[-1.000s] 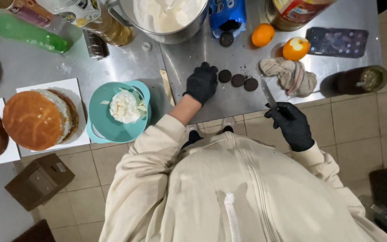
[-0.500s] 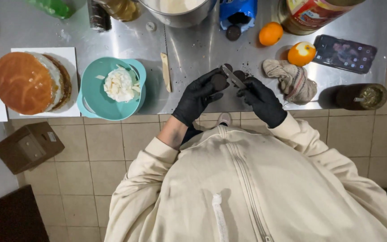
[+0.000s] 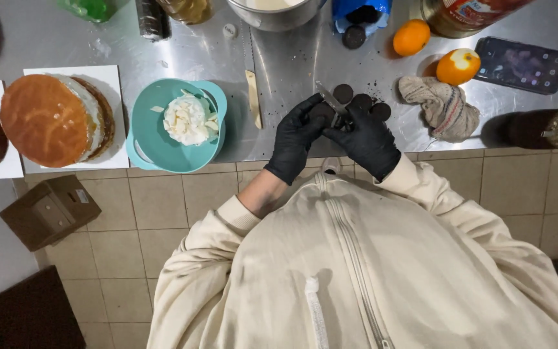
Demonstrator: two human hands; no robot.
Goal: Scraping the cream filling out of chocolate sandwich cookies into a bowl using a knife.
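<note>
At the far left, a golden layered sponge cake (image 3: pixel 46 119) sits on a white square board (image 3: pixel 114 77), and beside it a teal plastic bowl (image 3: pixel 156 145) holds a mound of white cream (image 3: pixel 187 119). Just right of the bowl a pale wooden stick (image 3: pixel 254 97) lies on the steel counter (image 3: pixel 292 64). At the counter's front edge the black-gloved left hand (image 3: pixel 297 139) grips a dark round sandwich biscuit (image 3: pixel 323 111), while the black-gloved right hand (image 3: pixel 366 139) is clenched around a small knife (image 3: pixel 330 99), its blade laid against that biscuit. Judging by this, scraping the biscuits is under way: three more dark biscuits (image 3: pixel 360 101) lie loose just behind the hands. Whether those are already done is hard to tell. Further right lie a crumpled beige cloth (image 3: pixel 444 106), two oranges (image 3: pixel 458 66) and a dark phone (image 3: pixel 521 64). The metal mixing bowl (image 3: pixel 276 14) is cut off at the top.
</note>
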